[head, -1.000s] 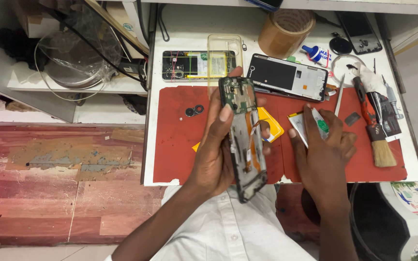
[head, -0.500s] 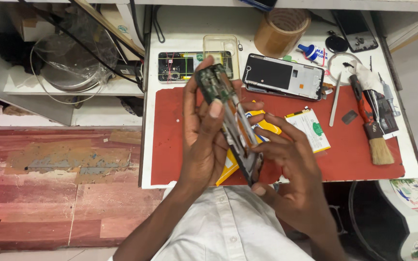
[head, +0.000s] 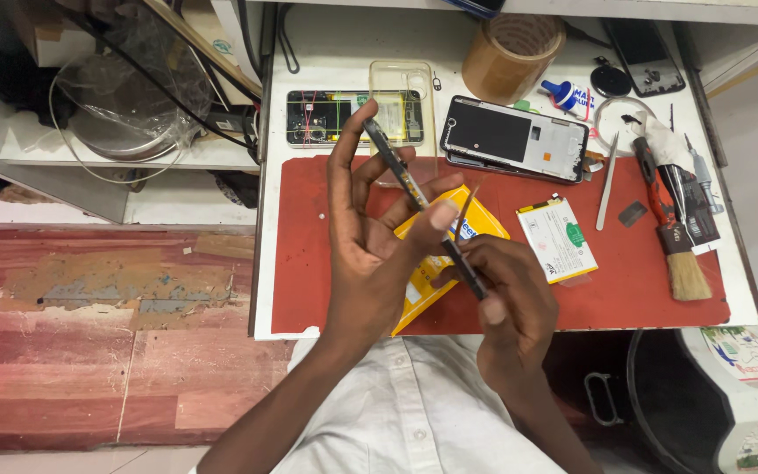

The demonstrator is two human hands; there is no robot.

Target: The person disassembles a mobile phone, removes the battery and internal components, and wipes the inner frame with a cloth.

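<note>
Head view: left hand and right hand pinch thin phone frame edge-on; light, rigid, likely fragile; grip edges.

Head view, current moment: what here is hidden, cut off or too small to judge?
- Phone frame: turned edge-on, so its faces are hidden; lower end covered by the right hand.
- Thin tool in the right hand: tip too small to tell its kind.
- Yellow packet: mostly behind the left hand.
- Tape roll and the black phone panel: cut by the top edge.
- Bin: cut by the bottom edge.
</note>
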